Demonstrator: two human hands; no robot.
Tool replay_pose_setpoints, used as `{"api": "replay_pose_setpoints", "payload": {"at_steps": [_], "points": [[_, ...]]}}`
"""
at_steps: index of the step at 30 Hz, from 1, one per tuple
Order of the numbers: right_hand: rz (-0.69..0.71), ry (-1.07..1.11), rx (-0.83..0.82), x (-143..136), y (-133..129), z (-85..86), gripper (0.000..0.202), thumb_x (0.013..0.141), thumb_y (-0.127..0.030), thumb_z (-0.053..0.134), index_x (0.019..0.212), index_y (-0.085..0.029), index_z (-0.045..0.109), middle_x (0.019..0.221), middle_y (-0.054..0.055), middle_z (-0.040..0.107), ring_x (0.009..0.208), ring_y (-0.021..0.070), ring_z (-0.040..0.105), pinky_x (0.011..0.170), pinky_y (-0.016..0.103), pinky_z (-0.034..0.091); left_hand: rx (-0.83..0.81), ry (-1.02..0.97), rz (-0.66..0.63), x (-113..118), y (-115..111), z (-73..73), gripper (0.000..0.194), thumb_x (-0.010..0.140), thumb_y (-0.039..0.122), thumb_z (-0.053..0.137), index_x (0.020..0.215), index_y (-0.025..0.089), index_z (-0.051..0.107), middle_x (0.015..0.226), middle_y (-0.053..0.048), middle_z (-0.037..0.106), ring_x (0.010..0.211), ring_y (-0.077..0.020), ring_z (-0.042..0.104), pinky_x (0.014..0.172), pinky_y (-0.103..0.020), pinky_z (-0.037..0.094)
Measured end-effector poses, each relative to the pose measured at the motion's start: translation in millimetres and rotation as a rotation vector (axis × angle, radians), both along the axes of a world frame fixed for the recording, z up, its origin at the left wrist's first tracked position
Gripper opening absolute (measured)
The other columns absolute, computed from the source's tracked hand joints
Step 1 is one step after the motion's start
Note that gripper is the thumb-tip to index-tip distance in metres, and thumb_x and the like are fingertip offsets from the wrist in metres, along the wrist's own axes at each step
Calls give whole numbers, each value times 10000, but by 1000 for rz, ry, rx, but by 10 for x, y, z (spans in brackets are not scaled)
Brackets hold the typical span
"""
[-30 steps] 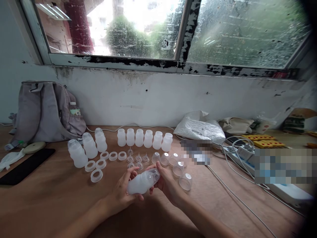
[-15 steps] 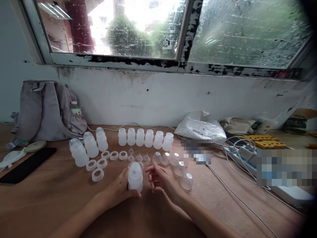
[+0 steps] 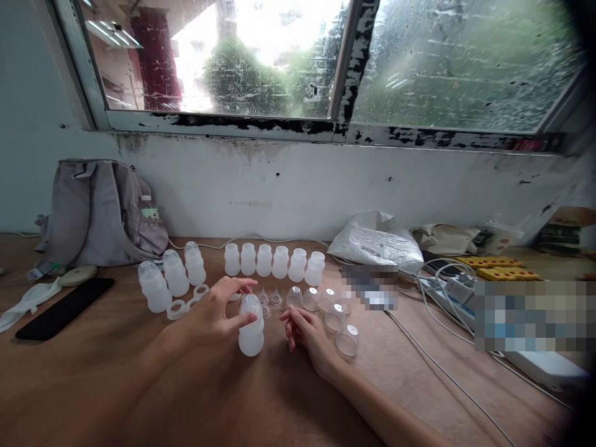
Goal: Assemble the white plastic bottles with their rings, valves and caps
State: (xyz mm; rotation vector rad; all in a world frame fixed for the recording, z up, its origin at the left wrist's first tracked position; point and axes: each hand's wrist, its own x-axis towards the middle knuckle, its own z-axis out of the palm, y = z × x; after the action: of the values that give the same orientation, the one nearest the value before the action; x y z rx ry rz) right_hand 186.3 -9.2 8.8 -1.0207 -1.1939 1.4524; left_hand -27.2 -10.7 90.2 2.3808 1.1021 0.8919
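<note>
A frosted white baby bottle with a clear cap stands upright on the wooden table. My left hand is open beside its top, thumb reaching across the cap and the other fingers stretched above. To the bottle's right, my right hand rests with loosely bent fingers and nothing in it. Clear dome caps lie near that hand. Behind the bottle are clear nipples. White collar rings lie to the left, some hidden by my left hand.
Several uncapped bottles line the back, and three capped bottles stand at left. A grey backpack, a black phone-like slab, a silver padded bag, a power strip and loose cables surround the work area.
My left hand has let go of the bottle's side and risen to its top, fingers now spread. The bottle stands on the table. My right hand has shifted slightly right, its fingers curling more.
</note>
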Motion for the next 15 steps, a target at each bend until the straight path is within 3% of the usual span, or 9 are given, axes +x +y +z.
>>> {"api": "replay_pose_setpoints", "payload": {"at_steps": [4, 10, 12, 15], "points": [[-22, -19, -8, 3, -11, 40, 452, 721, -591, 484, 734, -144, 550, 506, -52, 463, 368, 61, 408, 392, 200, 313, 49, 182, 14, -79, 110, 267, 319, 740, 415, 541, 976, 209, 601, 895, -44, 616, 854, -202, 537, 764, -323, 430], [-38, -65, 41, 9, 8, 6, 429, 740, -574, 471, 721, -151, 542, 492, -56, 455, 367, 66, 412, 386, 198, 301, 145, 315, 445, -373, 614, 645, 393, 704, 480, 532, 960, 195, 619, 918, -44, 627, 868, -215, 560, 750, -284, 415], [-28, -80, 72, 3, 12, -20, 421, 752, -563, 463, 724, -152, 546, 494, -56, 458, 366, 66, 413, 387, 198, 295, 103, 346, 490, -474, 839, 686, 412, 698, 484, 529, 974, 190, 610, 946, -36, 641, 853, -210, 577, 728, -261, 416], [-8, -106, 112, -2, 16, -48, 407, 776, -541, 446, 729, -150, 549, 485, -58, 454, 363, 65, 409, 389, 196, 280, 87, 432, 552, -591, 1154, 601, 416, 687, 479, 531, 957, 175, 615, 938, -54, 659, 878, -220, 585, 729, -259, 406]]}}
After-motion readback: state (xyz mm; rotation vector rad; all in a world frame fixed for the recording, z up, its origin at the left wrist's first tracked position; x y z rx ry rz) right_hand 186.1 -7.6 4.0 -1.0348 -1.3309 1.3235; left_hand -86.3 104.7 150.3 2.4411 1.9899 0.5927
